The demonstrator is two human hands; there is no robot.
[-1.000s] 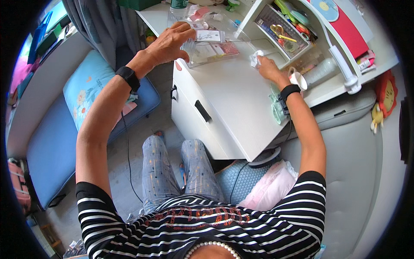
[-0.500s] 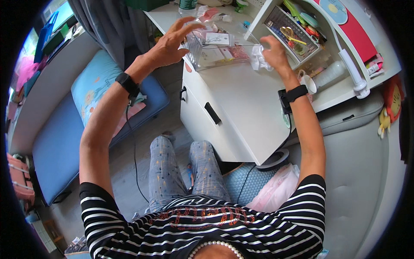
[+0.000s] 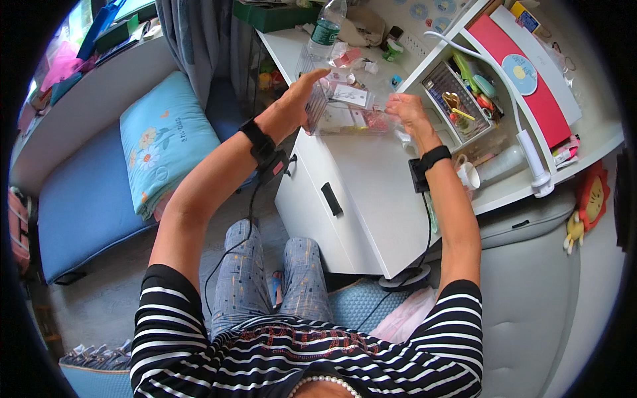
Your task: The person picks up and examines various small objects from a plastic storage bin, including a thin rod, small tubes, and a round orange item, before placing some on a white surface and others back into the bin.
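A clear plastic box (image 3: 355, 131) with small packets and pink items in it lies at the desk's far left corner. My left hand (image 3: 295, 103) is against the box's left side, fingers stretched out together and the palm turned inward. At the opposite side, my right hand (image 3: 409, 110) has its fingers bent together at the box's right edge and seems to grip it. The right fingertips are partly hidden. Crumpled clear or white wrapping (image 3: 403, 136) shows just below the right hand. A white card packet (image 3: 352, 96) lies on top among the contents.
On the white desk (image 3: 371, 192), a clear bottle (image 3: 325, 33) stands behind the box, with a dark green box (image 3: 275, 14) at the back left. A shelf unit on the right holds an organizer tray (image 3: 458, 99) of stationery and a white cup (image 3: 468, 176). Wrist cables hang down.
My left hand has come down and inward from above the box to its left side. My right hand has closed in to the right edge, its fingers drawn together. The view has shifted.
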